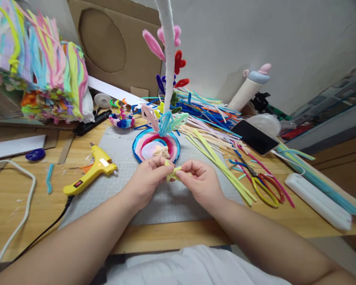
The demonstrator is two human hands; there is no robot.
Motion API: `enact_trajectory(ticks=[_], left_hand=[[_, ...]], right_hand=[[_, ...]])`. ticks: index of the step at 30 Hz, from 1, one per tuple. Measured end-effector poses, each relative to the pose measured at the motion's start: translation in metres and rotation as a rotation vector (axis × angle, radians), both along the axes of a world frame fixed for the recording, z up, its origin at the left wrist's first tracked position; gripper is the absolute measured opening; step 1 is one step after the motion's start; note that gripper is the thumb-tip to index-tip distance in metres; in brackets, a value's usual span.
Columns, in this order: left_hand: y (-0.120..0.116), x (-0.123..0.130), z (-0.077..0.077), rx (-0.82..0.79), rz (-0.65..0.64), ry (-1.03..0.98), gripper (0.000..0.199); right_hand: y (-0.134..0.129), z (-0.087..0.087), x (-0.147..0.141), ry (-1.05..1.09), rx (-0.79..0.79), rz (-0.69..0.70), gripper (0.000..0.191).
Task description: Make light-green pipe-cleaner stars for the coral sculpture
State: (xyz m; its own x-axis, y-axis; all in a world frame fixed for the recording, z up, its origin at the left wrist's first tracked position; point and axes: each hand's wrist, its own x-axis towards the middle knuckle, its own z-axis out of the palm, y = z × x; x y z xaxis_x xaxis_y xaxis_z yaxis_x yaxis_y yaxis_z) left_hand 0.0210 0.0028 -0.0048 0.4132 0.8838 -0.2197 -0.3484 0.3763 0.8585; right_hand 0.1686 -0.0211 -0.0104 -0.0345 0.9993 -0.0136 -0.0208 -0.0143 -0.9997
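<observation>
Between my fingertips is a small bent piece of pale yellow pipe cleaner. My left hand pinches one side of it and my right hand pinches the other. Just beyond them stands a round base of coiled blue, pink and white pipe cleaners. A beige lump lies on that base. Looped pink, blue and green petals rise behind it, along with a tall white wrapped stem bearing red, pink and dark blue loops.
On the left lies a yellow glue gun with its cord. Yellow-green pipe cleaners, scissors, a phone and a white power strip are at right. Pipe cleaner bundles stand back left. A grey mat lies underneath.
</observation>
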Motion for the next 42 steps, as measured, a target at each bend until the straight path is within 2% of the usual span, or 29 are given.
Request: enact_trajectory(ticks=[3,8,10,15,18,21,24,29,31,33,35,38,40,42], left_hand=[[0.000,0.000,0.004,-0.024,-0.016,-0.030,0.014],[0.001,-0.003,0.009,0.228,0.033,0.201,0.012],[0.002,-0.003,0.008,0.268,0.025,0.242,0.011],[0.003,-0.004,0.005,0.286,0.018,0.312,0.011],[0.002,-0.003,0.005,0.254,0.022,0.233,0.011],[0.000,-0.002,0.005,0.185,-0.013,0.103,0.021],[-0.002,0.000,0.004,0.191,-0.031,0.128,0.019],[-0.003,0.000,-0.002,0.241,0.159,0.313,0.020],[-0.003,0.000,-0.003,0.298,0.225,0.395,0.019],[-0.002,-0.001,-0.002,0.376,0.234,0.490,0.017],[0.000,-0.003,0.000,0.418,0.154,0.582,0.016],[0.003,-0.008,0.005,0.406,-0.068,0.630,0.018],[0.006,-0.013,0.007,0.373,-0.213,0.561,0.019],[0.007,-0.016,0.008,0.312,-0.335,0.465,0.018]], right_hand=[[0.000,0.000,0.001,-0.016,0.019,-0.019,0.021],[-0.003,-0.002,0.002,-0.139,0.083,0.003,0.020],[-0.004,-0.004,0.003,-0.175,0.107,0.016,0.019],[-0.005,-0.006,0.003,-0.207,0.119,0.036,0.016],[-0.003,-0.002,0.003,-0.151,0.083,0.018,0.018],[0.000,0.003,0.004,-0.072,0.064,-0.006,0.022],[0.003,0.004,0.004,-0.019,0.075,0.001,0.023],[0.003,-0.005,0.004,-0.077,0.088,0.043,0.018],[0.001,-0.005,0.005,-0.192,0.116,0.069,0.013],[-0.001,-0.002,0.010,-0.357,0.190,0.090,0.007],[-0.001,0.004,0.016,-0.552,0.311,0.129,0.004],[0.002,0.015,0.027,-0.761,0.485,0.249,0.010],[0.005,0.019,0.033,-0.759,0.508,0.318,0.011],[0.008,0.021,0.036,-0.645,0.451,0.361,0.010]])
